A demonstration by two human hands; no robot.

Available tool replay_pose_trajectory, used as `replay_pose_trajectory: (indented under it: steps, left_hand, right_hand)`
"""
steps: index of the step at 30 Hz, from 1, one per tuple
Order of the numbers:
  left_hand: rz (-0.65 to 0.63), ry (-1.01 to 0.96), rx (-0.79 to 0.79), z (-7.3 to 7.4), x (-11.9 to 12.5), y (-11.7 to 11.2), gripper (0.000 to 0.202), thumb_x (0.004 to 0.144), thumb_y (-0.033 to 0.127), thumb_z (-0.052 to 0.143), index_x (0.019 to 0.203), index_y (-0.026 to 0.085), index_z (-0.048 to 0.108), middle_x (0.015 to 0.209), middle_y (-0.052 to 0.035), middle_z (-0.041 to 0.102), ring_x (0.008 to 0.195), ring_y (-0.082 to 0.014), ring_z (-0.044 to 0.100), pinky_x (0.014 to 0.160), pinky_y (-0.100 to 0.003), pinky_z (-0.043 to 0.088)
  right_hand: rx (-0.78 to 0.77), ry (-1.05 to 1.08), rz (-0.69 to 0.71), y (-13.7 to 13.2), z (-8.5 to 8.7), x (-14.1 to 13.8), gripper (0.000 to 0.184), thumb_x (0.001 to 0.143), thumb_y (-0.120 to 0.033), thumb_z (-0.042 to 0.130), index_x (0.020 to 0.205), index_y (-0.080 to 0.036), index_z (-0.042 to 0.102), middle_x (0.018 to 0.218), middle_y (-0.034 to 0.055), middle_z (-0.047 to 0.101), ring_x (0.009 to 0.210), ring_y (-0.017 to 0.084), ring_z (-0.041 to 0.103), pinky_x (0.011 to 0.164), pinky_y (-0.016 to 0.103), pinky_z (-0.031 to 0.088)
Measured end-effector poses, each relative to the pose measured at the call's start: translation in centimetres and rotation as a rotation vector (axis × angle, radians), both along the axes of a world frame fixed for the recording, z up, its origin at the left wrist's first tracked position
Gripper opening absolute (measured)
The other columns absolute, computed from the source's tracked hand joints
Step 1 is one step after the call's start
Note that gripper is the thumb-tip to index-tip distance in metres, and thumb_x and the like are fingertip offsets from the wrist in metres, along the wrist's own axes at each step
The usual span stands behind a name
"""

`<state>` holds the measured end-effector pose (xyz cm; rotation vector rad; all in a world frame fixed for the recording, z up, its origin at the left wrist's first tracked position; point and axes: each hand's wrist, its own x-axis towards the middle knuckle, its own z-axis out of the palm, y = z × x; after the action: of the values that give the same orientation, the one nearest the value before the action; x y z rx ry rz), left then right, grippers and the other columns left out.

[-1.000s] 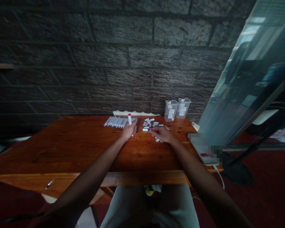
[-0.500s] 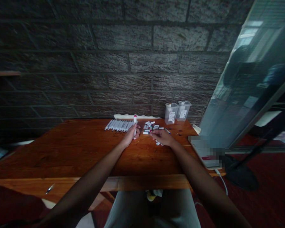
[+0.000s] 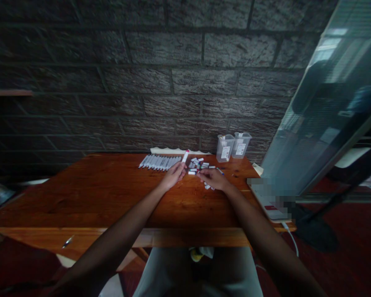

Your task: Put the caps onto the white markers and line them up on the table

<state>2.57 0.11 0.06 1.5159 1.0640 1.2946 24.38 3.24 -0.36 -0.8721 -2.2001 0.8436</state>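
My left hand [image 3: 173,175] is closed around a white marker [image 3: 185,156], whose pink end points up and leans to the right. Its lower end is hidden in my fingers. My right hand [image 3: 215,179] is over a scatter of small white marker caps [image 3: 194,164], thumb and fingertips pinched together. Whatever is in that pinch is too small to make out. A few more caps [image 3: 207,186] lie just below the right hand. To the left of my left hand, several white markers [image 3: 157,162] lie side by side in a row.
Two clear plastic containers [image 3: 225,149] with labels stand at the back right of the wooden table [image 3: 89,194]. A white wavy-edged strip [image 3: 167,151] runs along the brick wall [image 3: 185,82]. At the right edge lies a flat, partly blurred device [image 3: 273,210] with a white cable [image 3: 292,239].
The marker in my left hand has gone from upright to tilted right, its pink end shifting right. My right hand stays pinched among the caps. The view has shifted slightly.
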Motion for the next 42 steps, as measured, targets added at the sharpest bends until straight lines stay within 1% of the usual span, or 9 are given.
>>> replay_pose_trajectory:
  steps: [4,14,20,22,25,27,32,37,42]
  left_hand:
    - [0.01,-0.005,-0.039,0.1,0.1,-0.2,0.042,0.083,0.06,0.053,0.088,0.019,0.048,0.057,0.0078,0.045,0.039,-0.0034,0.033,0.036,-0.015,0.022]
    - [0.0,0.048,-0.008,0.5,0.2,-0.5,0.042,0.082,0.059,0.056,0.082,0.018,0.045,0.054,0.0077,0.045,0.04,-0.0039,0.036,0.038,-0.016,0.025]
    - [-0.044,0.042,0.018,0.1,0.1,-0.2,0.049,0.087,0.063,0.042,0.099,0.017,0.053,0.052,0.0074,0.044,0.038,-0.0057,0.033,0.038,-0.018,0.025]
    - [-0.045,0.063,0.023,0.0,0.1,-0.1,0.048,0.087,0.063,0.042,0.094,0.017,0.054,0.051,0.0071,0.043,0.038,-0.0059,0.032,0.038,-0.018,0.025]
    - [-0.036,0.12,0.024,0.1,0.2,-0.4,0.048,0.086,0.063,0.044,0.076,0.017,0.051,0.05,0.0058,0.043,0.04,-0.0059,0.034,0.041,-0.019,0.027]
    - [-0.035,0.161,0.02,0.3,0.3,-0.6,0.049,0.084,0.064,0.048,0.069,0.017,0.049,0.051,0.0051,0.043,0.043,-0.006,0.036,0.043,-0.02,0.029]
    - [0.022,0.238,0.017,0.3,0.1,-0.7,0.051,0.082,0.065,0.048,0.065,0.017,0.048,0.055,0.0041,0.046,0.049,-0.0071,0.04,0.048,-0.02,0.033]
    - [0.06,0.284,0.035,0.0,0.1,-0.6,0.051,0.084,0.064,0.046,0.064,0.017,0.046,0.053,0.0046,0.043,0.048,-0.0076,0.039,0.049,-0.02,0.033]
    - [0.067,0.303,0.072,0.2,0.6,-1.1,0.05,0.081,0.065,0.05,0.066,0.018,0.047,0.054,0.0041,0.045,0.048,-0.0083,0.04,0.047,-0.021,0.033]
  right_hand:
    - [-0.018,0.013,0.009,0.0,0.0,0.0,0.033,0.09,-0.044,0.048,0.083,-0.017,0.066,0.069,0.0002,0.065,0.06,0.01,0.055,0.058,0.021,0.041]
    - [-0.033,-0.005,0.0,-0.2,0.1,0.0,0.035,0.089,-0.046,0.049,0.085,-0.016,0.066,0.068,0.0001,0.064,0.059,0.01,0.054,0.056,0.02,0.039]
    - [-0.031,0.011,0.016,-0.1,0.1,0.0,0.034,0.089,-0.045,0.049,0.083,-0.016,0.066,0.068,0.0001,0.063,0.059,0.01,0.053,0.058,0.021,0.04]
    - [-0.034,0.01,0.013,-0.1,0.2,0.0,0.033,0.089,-0.044,0.049,0.083,-0.016,0.066,0.068,0.0003,0.064,0.06,0.01,0.054,0.058,0.021,0.04]
    - [-0.031,0.0,0.01,-0.2,0.3,0.0,0.033,0.089,-0.044,0.049,0.083,-0.016,0.066,0.069,0.0007,0.064,0.061,0.011,0.055,0.058,0.021,0.04]
    - [-0.03,-0.001,0.009,-0.3,0.3,0.0,0.034,0.089,-0.045,0.049,0.083,-0.016,0.066,0.069,0.0007,0.065,0.06,0.011,0.055,0.058,0.021,0.04]
    - [-0.044,-0.001,0.002,-0.5,0.5,0.0,0.036,0.089,-0.048,0.049,0.083,-0.016,0.065,0.068,0.0002,0.063,0.059,0.01,0.054,0.055,0.02,0.039]
    - [-0.059,-0.02,-0.02,-1.0,1.1,0.0,0.038,0.089,-0.05,0.048,0.083,-0.017,0.065,0.066,-0.0002,0.062,0.055,0.009,0.052,0.05,0.019,0.037]
    - [-0.083,0.009,-0.006,-1.1,1.1,-0.1,0.036,0.088,-0.049,0.049,0.081,-0.017,0.064,0.066,-0.0003,0.062,0.055,0.01,0.053,0.053,0.021,0.039]
